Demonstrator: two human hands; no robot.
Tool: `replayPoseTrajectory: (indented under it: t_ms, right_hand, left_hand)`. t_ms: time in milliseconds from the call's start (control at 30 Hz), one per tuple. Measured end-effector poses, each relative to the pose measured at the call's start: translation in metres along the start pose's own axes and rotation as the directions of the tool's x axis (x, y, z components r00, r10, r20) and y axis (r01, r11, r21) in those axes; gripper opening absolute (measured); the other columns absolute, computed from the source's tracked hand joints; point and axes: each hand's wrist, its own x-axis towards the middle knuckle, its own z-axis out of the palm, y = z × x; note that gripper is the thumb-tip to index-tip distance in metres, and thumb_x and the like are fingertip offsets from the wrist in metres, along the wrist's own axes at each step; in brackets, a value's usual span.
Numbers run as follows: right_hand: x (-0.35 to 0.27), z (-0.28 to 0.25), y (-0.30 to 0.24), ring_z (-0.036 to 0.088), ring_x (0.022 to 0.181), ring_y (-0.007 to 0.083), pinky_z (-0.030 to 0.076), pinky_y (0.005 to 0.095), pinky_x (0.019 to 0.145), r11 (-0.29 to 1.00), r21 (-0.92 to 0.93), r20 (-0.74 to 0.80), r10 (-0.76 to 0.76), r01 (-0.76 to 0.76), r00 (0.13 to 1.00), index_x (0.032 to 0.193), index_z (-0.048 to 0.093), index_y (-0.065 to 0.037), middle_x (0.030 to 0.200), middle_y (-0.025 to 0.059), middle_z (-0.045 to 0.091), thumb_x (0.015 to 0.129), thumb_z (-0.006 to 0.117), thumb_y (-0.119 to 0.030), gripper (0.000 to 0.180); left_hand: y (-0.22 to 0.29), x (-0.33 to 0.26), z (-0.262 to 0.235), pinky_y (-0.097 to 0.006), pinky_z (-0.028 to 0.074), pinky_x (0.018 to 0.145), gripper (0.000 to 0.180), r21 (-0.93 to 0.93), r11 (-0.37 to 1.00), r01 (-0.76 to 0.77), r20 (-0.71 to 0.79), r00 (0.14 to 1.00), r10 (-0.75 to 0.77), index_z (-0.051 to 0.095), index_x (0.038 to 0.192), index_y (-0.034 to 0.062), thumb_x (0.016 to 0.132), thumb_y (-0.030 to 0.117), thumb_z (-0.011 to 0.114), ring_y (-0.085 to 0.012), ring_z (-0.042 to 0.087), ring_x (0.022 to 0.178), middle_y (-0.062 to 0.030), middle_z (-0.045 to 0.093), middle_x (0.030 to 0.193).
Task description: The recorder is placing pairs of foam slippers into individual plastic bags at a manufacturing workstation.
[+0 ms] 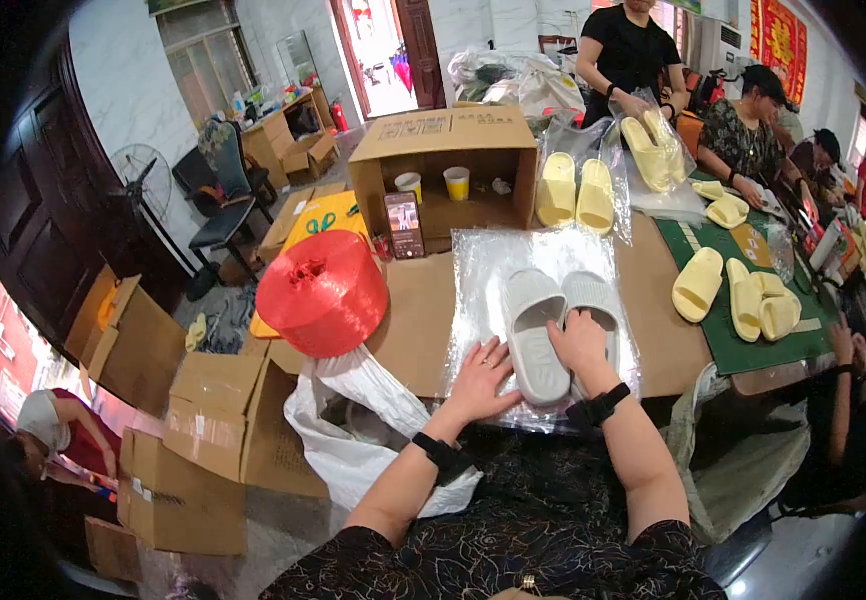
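A pair of light grey slippers lies side by side on a stack of clear plastic bags (483, 275), toes pointing away from me. My left hand (483, 383) rests on the bags with its fingers spread, close to the outer edge of the left grey slipper (539, 345), and holds nothing. The right grey slipper (593, 292) is partly covered by my right hand (581, 347). That hand's fingers bend at the rear edge of the strap and grip the slipper; its fingertips are partly hidden.
Left of the bags sits a big red twine roll (321, 295); behind them, a phone (405, 225) leans against an open cardboard box (443, 130). Pale yellow slippers (698, 284) lie on a green mat (753, 347) at right. Across the table, a person (633, 60) handles bagged yellow slippers (651, 150).
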Motion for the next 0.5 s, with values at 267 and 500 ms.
replayPoseTrajectory:
  t_ms: [267, 500]
  right_hand:
    - [0.014, -0.001, 0.039, 0.065, 0.082, 0.0427, 0.053, 0.0499, 0.076, 0.997, 0.065, -0.076, 0.051, -0.046, 0.996, 0.088, 0.064, 0.004, 0.091, 0.0256, 0.063, 0.091, 0.060, -0.037, 0.041]
    - [-0.036, -0.056, 0.056, 0.060, 0.081, 0.0449, 0.047, 0.0504, 0.073, 0.960, 0.274, -0.200, 0.119, -0.060, 0.973, 0.082, 0.060, 0.007, 0.085, 0.0274, 0.061, 0.090, 0.061, -0.027, 0.034]
  left_hand:
    - [0.008, 0.007, -0.014, -0.053, 0.016, 0.118, 0.078, 0.056, 0.998, 0.009, 0.190, 0.982, -0.020, 0.041, 0.146, 0.0184, 0.084, 0.063, 0.056, -0.0388, 0.024, 0.145, -0.0155, 0.029, 0.157]
    - [0.010, 0.007, -0.018, -0.052, 0.017, 0.118, 0.081, 0.133, 0.990, 0.042, 0.226, 0.972, -0.071, 0.038, 0.149, 0.0230, 0.083, 0.066, 0.056, -0.0373, 0.024, 0.145, -0.0133, 0.029, 0.157]
